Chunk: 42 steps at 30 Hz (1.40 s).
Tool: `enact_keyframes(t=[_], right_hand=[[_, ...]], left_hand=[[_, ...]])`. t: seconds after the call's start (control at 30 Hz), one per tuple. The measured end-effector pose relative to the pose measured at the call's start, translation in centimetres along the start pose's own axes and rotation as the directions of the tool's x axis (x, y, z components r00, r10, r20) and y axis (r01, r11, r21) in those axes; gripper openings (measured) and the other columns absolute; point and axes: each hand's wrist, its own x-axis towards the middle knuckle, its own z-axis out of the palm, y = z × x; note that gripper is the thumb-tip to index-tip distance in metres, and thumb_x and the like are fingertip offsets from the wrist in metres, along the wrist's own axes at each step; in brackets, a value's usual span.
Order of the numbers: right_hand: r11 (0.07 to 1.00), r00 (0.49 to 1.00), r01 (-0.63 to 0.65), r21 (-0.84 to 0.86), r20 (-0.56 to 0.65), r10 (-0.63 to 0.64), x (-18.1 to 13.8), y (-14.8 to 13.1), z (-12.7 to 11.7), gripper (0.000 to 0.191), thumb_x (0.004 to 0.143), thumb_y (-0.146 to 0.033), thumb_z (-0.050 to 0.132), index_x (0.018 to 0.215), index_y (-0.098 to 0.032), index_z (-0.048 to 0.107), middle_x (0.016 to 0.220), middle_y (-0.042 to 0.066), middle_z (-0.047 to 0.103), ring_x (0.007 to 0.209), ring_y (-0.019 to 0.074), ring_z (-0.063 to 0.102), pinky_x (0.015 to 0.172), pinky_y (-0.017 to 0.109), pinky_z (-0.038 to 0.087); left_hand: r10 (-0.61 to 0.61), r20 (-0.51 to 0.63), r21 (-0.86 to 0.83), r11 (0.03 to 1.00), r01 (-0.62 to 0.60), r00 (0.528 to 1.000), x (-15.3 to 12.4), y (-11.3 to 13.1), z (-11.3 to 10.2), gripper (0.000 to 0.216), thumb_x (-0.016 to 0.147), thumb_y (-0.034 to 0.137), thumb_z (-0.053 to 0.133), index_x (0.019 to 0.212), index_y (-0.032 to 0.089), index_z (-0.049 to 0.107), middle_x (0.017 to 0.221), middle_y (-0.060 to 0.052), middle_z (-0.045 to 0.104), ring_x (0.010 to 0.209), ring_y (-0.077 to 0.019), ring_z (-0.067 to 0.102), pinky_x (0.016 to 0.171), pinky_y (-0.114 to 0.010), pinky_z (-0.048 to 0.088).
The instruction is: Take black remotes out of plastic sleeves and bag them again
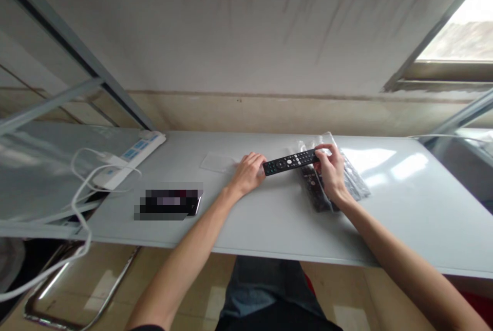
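Observation:
A black remote control (283,165) with rows of small buttons is held up between both hands, buttons facing me, its right end slightly higher. My left hand (248,172) is closed on its left end. At the right end, my right hand (330,166) grips it with thumb and fingers. Beneath and beside my right hand lies a clear plastic bag (353,179) with dark items in it, partly covered by the hand. Near my left hand a flat clear plastic sleeve (217,162) rests on the table.
The light grey table (254,228) runs along a wall. At the left are a white power strip (133,159) with a plugged-in charger and a white cable (82,215) hanging over the edge. A dark, pixelated flat device (169,203) lies left of my forearm. Metal frame bars (77,38) rise at the left.

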Motion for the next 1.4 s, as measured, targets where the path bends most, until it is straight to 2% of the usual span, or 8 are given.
enact_keyframes(t=[0.1,0.33,0.53,0.73,0.93,1.13,1.3,1.4], right_hand=[[1.0,1.0,-0.009,-0.02,-0.015,0.009,0.2,-0.2,-0.1,0.021,0.089,-0.044,0.061,0.1,-0.026,0.062,0.062,-0.004,0.053,0.055,0.018,0.049,0.05,0.03,0.038],[0.999,1.0,-0.021,-0.04,-0.015,0.02,0.2,-0.7,-0.2,0.022,0.089,-0.046,0.063,0.098,-0.025,0.062,0.058,-0.005,0.05,0.053,0.0176,0.047,0.049,0.03,0.035],[0.999,0.998,-0.029,-0.026,0.062,0.031,-0.2,-0.7,0.0,0.03,0.091,-0.053,0.065,0.102,-0.025,0.061,0.061,-0.004,0.057,0.056,0.0184,0.054,0.049,0.029,0.039],[0.999,0.995,-0.051,0.001,0.084,0.051,-0.2,-0.1,0.2,0.03,0.092,-0.053,0.064,0.105,-0.026,0.059,0.059,-0.004,0.057,0.052,0.0178,0.051,0.046,0.028,0.036],[0.999,0.989,-0.05,-0.001,0.138,0.05,-0.3,-0.6,0.4,0.024,0.093,-0.048,0.062,0.102,-0.026,0.06,0.059,-0.005,0.054,0.051,0.0165,0.05,0.045,0.027,0.036],[0.998,0.977,-0.056,0.025,0.21,0.049,-0.4,-0.7,0.4,0.027,0.093,-0.05,0.064,0.103,-0.026,0.062,0.061,-0.006,0.051,0.052,0.0147,0.049,0.046,0.025,0.037],[0.998,0.983,-0.062,0.033,0.176,0.055,-0.1,-0.2,0.1,0.026,0.093,-0.05,0.064,0.104,-0.026,0.064,0.06,-0.005,0.055,0.051,0.0162,0.051,0.045,0.026,0.036],[0.998,0.987,-0.055,0.043,0.154,0.048,0.0,0.1,0.0,0.026,0.093,-0.051,0.064,0.104,-0.027,0.063,0.058,-0.004,0.056,0.05,0.0168,0.05,0.046,0.027,0.037]], left_hand=[[-0.01,0.01,0.026,1.0,0.01,1.0,0.0,-0.1,0.2,0.014,0.093,0.012,0.061,0.104,0.021,0.064,0.109,-0.008,0.073,0.109,-0.0274,0.064,0.098,-0.04,0.049],[-0.032,-0.056,0.088,0.995,0.037,0.998,-0.1,-0.3,0.3,0.014,0.096,0.012,0.06,0.106,0.021,0.062,0.109,-0.008,0.072,0.11,-0.0283,0.064,0.099,-0.042,0.048],[-0.02,0.003,0.106,0.994,0.019,1.0,-0.2,0.5,0.1,0.03,0.084,0.0,0.061,0.105,0.021,0.062,0.112,-0.008,0.073,0.11,-0.029,0.064,0.094,-0.042,0.049],[-0.063,0.02,0.08,0.995,0.061,0.998,0.0,0.9,0.1,0.028,0.083,0.0,0.063,0.102,0.021,0.062,0.109,-0.008,0.073,0.107,-0.0286,0.066,0.093,-0.041,0.05],[-0.114,-0.036,0.057,0.992,0.116,0.993,-0.1,0.2,0.2,0.028,0.084,0.002,0.064,0.102,0.022,0.061,0.107,-0.006,0.073,0.104,-0.0265,0.068,0.091,-0.039,0.051],[-0.06,-0.046,0.158,0.985,0.066,0.997,-0.2,-0.1,0.3,0.034,0.083,-0.003,0.062,0.107,0.021,0.061,0.109,-0.008,0.073,0.107,-0.0287,0.068,0.092,-0.041,0.051],[-0.084,-0.065,0.164,0.982,0.094,0.994,0.1,0.0,0.1,0.026,0.088,0.002,0.065,0.107,0.02,0.06,0.11,-0.009,0.071,0.109,-0.0297,0.068,0.094,-0.043,0.052],[-0.076,-0.069,0.114,0.99,0.084,0.995,0.2,-0.2,0.1,0.037,0.087,0.003,0.069,0.119,0.019,0.059,0.12,-0.011,0.069,0.117,-0.0301,0.065,0.1,-0.043,0.053]])
